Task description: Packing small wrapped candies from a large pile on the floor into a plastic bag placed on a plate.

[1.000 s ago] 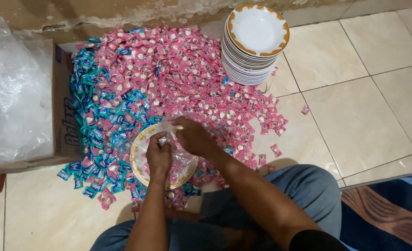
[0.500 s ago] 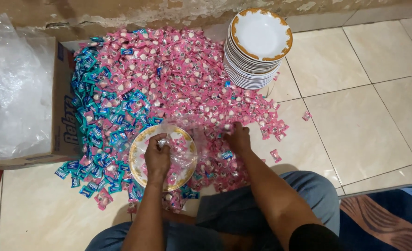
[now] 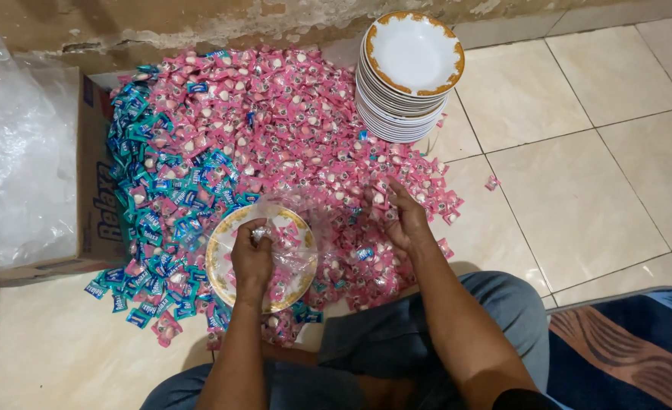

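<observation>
Hands at work over a candy heap on the floor.
Our left hand (image 3: pixel 252 254) pinches shut a clear plastic bag (image 3: pixel 294 243) over the near plate (image 3: pixel 218 266); our right hand (image 3: pixel 398 216), fingers loosely curled, rests on pink candies (image 3: pixel 305 121) just right of the bag.

Home floor used as a packing spot, beige tiled floor (image 3: pixel 624 159), rough worn wall base (image 3: pixel 199 23), stacked gold-rimmed plates (image 3: pixel 410 76), heap of wrapped sweets (image 3: pixel 275 129), cardboard box (image 3: pixel 97 197)
</observation>
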